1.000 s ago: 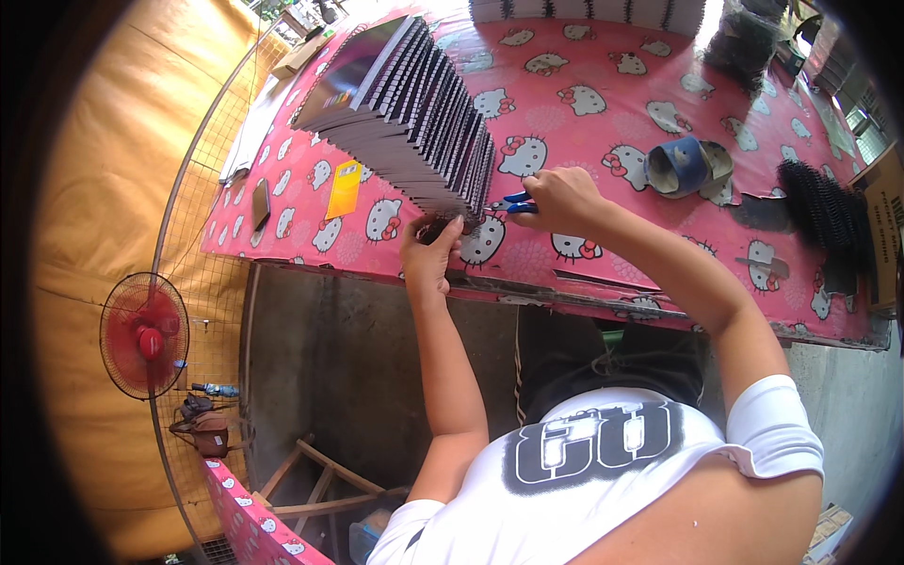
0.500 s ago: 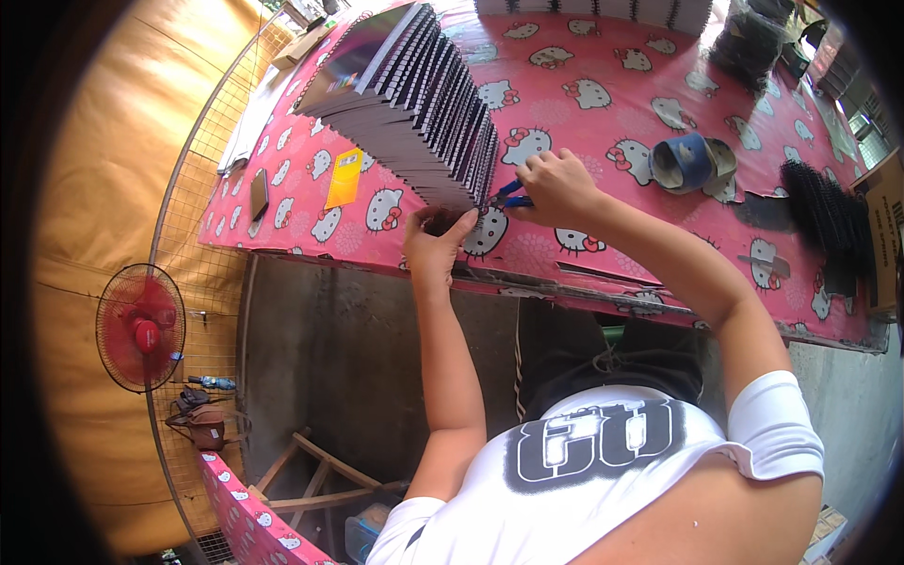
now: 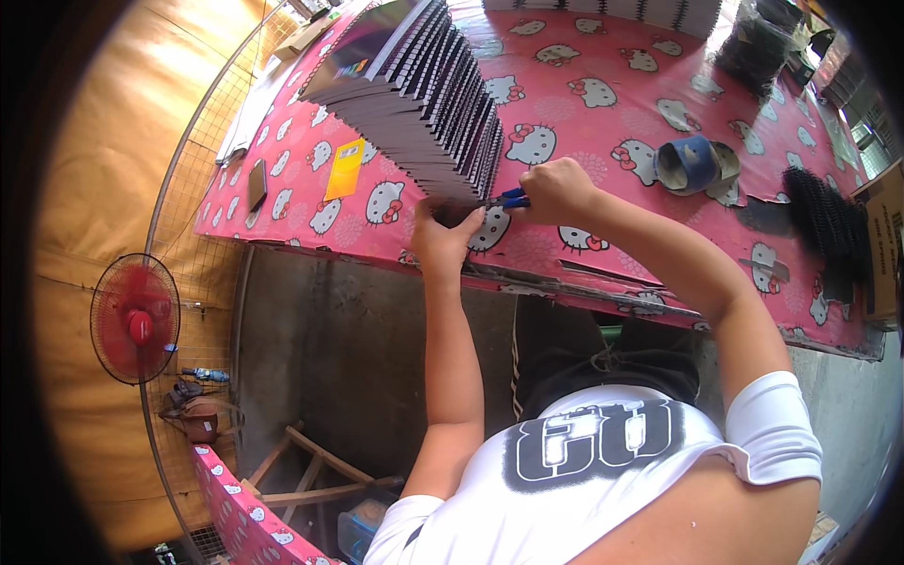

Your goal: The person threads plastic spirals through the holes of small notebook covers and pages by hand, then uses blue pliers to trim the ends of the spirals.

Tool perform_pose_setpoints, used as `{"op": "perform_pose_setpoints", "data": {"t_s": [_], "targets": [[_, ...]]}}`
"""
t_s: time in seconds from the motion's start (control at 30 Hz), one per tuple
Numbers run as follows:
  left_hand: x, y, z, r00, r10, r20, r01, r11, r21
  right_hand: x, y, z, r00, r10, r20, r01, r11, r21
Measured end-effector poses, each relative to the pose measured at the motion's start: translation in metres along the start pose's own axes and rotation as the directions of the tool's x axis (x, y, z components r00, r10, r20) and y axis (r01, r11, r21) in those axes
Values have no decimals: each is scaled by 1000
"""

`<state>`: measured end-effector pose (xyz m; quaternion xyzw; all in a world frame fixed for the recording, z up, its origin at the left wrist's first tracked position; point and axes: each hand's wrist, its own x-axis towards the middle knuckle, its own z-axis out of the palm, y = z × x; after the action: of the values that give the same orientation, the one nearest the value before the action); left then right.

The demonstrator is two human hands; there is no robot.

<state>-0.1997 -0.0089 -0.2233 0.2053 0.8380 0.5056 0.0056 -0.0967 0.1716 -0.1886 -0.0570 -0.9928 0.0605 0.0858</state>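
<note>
A tall stack of spiral-bound notebooks (image 3: 414, 122) stands on the table, black coils facing right. My left hand (image 3: 443, 240) grips the near end of the stack low down, thumb to the right; its other fingertips are partly hidden by the dark edge there. From the right, my right hand (image 3: 560, 191) is closed around blue-handled pliers (image 3: 513, 199). The pliers' jaws point left, at the coil end close to my left thumb. What exactly the jaws touch is too small to tell.
The table has a pink cat-print cover (image 3: 603, 132). On it lie a yellow card (image 3: 346, 169), a phone (image 3: 257, 185), a blue tape roll (image 3: 686, 165), black coils (image 3: 819, 212) and a cardboard box (image 3: 880, 245). More bound books (image 3: 650, 11) line the far edge. A red fan (image 3: 138, 325) stands left.
My right hand has squeezed the pliers' handles closer together. My left hand has stayed nearly in place at the stack. The whole view has shifted slightly.
</note>
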Motion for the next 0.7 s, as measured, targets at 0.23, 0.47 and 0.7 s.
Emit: {"op": "perform_pose_setpoints", "data": {"t_s": [0.23, 0.47, 0.7], "targets": [[-3, 6, -11, 998, 42, 53, -41, 999, -21, -3, 12, 3, 978, -108, -177, 77, 982, -171], [-13, 19, -13, 988, 156, -9, -134, 871, 472, 5, -4, -15, 988, -13, 156, 30, 994, -109], [-8, -2, 1, 973, 211, -91, -147, 877, 458, -34, 31, -37, 972, 204, 116, -223, 957, 186]]}}
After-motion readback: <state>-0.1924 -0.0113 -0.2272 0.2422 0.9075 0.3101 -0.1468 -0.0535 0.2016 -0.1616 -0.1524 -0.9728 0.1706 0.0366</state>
